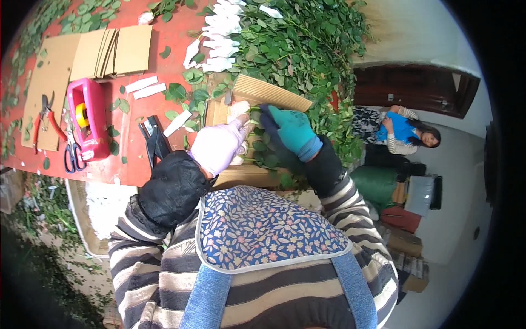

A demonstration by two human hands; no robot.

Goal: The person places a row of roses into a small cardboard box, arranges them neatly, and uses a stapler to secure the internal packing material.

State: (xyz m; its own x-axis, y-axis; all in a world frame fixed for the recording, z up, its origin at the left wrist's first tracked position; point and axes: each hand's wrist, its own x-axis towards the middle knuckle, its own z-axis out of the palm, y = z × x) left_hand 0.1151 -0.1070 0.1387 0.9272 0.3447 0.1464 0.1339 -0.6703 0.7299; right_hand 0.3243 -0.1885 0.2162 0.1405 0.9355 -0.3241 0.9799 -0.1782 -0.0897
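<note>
My left hand (218, 145) wears a lilac glove and is closed around pale pink rose heads (238, 108) lying on corrugated cardboard. Close to its right, my right hand (293, 131), in a teal and dark glove, curls over the green leafy rose stems (266, 156); its inner fingers are partly hidden. The corrugated cardboard sheet (271, 93) stands up in a flap on the far side of the hands, and its near edge (246, 176) shows close to my apron.
On the red table (129, 167) lie a pink tape dispenser (90, 123), scissors (72, 151), red-handled pruners (48, 120), a black stapler-like tool (155, 140) and cardboard pieces (112, 52). White-wrapped roses (222, 38) and leafy stems (301, 46) are piled beyond. A person (397, 126) is at the right.
</note>
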